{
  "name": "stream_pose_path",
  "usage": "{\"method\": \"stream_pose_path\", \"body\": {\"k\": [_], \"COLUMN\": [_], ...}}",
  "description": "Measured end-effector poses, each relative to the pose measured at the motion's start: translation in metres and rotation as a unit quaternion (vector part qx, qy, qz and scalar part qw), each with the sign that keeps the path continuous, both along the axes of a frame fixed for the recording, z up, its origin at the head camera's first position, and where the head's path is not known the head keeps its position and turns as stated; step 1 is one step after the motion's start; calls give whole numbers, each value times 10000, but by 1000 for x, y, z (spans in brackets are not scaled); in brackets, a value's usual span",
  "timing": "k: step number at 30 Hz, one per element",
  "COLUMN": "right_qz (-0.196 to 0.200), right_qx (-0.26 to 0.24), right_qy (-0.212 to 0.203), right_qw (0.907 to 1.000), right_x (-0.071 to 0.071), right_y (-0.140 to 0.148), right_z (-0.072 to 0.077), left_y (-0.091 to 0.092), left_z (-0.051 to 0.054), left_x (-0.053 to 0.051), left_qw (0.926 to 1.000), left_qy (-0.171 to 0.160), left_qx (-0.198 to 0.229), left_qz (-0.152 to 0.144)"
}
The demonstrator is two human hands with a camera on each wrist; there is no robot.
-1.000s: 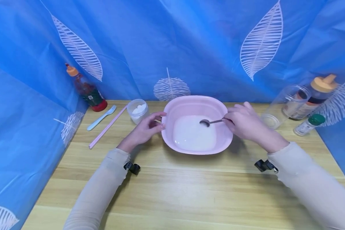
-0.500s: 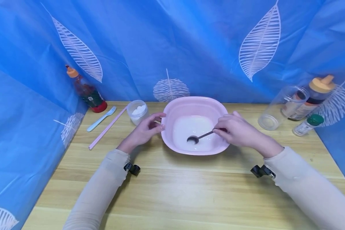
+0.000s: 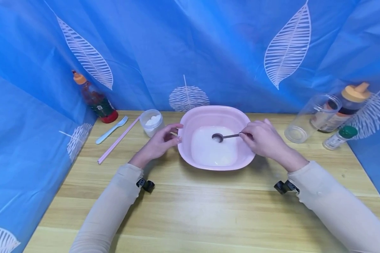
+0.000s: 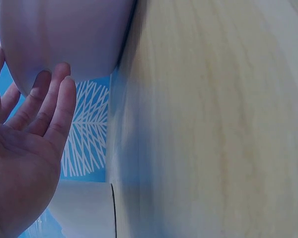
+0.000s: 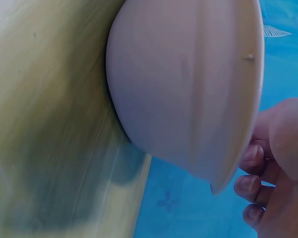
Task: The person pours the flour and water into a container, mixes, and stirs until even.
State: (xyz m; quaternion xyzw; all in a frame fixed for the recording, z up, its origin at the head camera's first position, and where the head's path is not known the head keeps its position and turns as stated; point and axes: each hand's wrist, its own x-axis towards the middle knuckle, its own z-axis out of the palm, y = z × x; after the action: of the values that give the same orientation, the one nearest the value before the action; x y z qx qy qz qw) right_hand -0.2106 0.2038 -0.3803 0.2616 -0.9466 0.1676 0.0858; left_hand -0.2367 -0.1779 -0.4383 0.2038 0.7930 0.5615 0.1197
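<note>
A pink basin (image 3: 213, 167) stands on the table, holding white, milky liquid (image 3: 206, 151). My left hand (image 3: 159, 140) holds its left rim with thumb and fingers; in the left wrist view several fingers (image 4: 54, 106) lie against the outer wall. Over the basin's right rim, my right hand (image 3: 262, 138) pinches the handle of a dark spoon (image 3: 228, 136). The spoon's bowl is at the liquid, near the middle of the basin. From the right wrist, the basin's wall hides the spoon, and the curled fingers (image 5: 251, 183) show beside the rim.
Left of the basin are a tub of white pieces (image 3: 152, 123), a pink straw (image 3: 118, 140), a blue fork (image 3: 112, 130) and a red sauce bottle (image 3: 98, 102). At right stand a clear cup (image 3: 311, 117), a dark sauce bottle (image 3: 348, 105) and a green-capped shaker (image 3: 340, 137).
The spoon has swung through the liquid, toward the front left and then back up toward the middle. My right hand moved with it; my left hand stayed at the rim.
</note>
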Motion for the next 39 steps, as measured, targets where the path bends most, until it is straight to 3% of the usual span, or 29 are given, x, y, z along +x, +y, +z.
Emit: {"method": "stream_pose_path", "body": {"k": [7, 12, 16, 22, 25, 34, 39], "right_qz": [336, 613, 494, 33, -87, 631, 537], "right_qx": [-190, -143, -29, 164, 214, 125, -106], "right_qy": [-279, -662, -708, -259, -234, -677, -772], "right_qw": [9989, 9958, 9963, 9995, 9995, 9956, 9955], "right_x": [-1, 4, 6, 2, 1, 2, -2], "right_y": [-11, -11, -2, 16, 21, 11, -9], "right_z": [-7, -2, 5, 9, 10, 11, 1], "left_y": [0, 1, 1, 0, 0, 0, 0], "left_z": [1, 1, 0, 0, -1, 0, 1], "left_x": [0, 0, -1, -1, 0, 0, 0], "left_qw": [10000, 10000, 10000, 10000, 10000, 10000, 10000], "left_qy": [23, 25, 2, -29, -16, -48, -27], "left_qx": [44, 55, 35, 44, 44, 15, -16], "left_qz": [-5, -38, -17, -6, -20, 6, 7]}}
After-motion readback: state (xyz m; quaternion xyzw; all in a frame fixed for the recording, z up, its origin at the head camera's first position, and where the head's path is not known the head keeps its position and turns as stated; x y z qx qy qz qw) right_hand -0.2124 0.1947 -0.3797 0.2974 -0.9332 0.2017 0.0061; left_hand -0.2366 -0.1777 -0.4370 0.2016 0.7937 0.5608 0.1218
